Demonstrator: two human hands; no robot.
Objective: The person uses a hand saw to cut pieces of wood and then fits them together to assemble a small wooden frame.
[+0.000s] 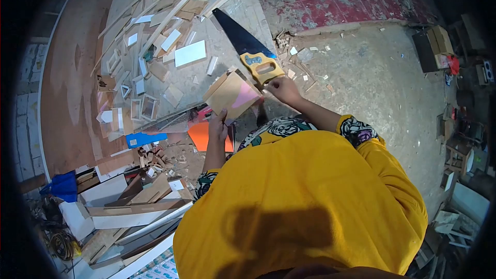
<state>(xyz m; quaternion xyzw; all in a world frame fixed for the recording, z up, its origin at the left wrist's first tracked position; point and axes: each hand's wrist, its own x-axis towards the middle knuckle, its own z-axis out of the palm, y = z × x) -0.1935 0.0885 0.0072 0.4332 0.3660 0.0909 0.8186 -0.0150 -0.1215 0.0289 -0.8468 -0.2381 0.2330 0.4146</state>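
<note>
A thin brown board with a pink patch (227,95) is gripped at its lower edge by my left hand (219,126), thumb on its face. Just right of the board, my right hand (283,91) is closed near the end of a saw's handle; whatever its fingers hold, if anything, is too small to make out. The handsaw (261,67), with a yellow handle and dark blade, lies on the worktable (217,36), its blade pointing up and left. A white block (190,53) lies left of the saw.
Wood strips and offcuts (170,10) cover the table's left part. A large brown panel (75,77) stands at the left. Scrap boards (134,209) pile up at the lower left. An orange sheet (200,135) lies below the table edge. A cardboard box (439,40) sits at the right.
</note>
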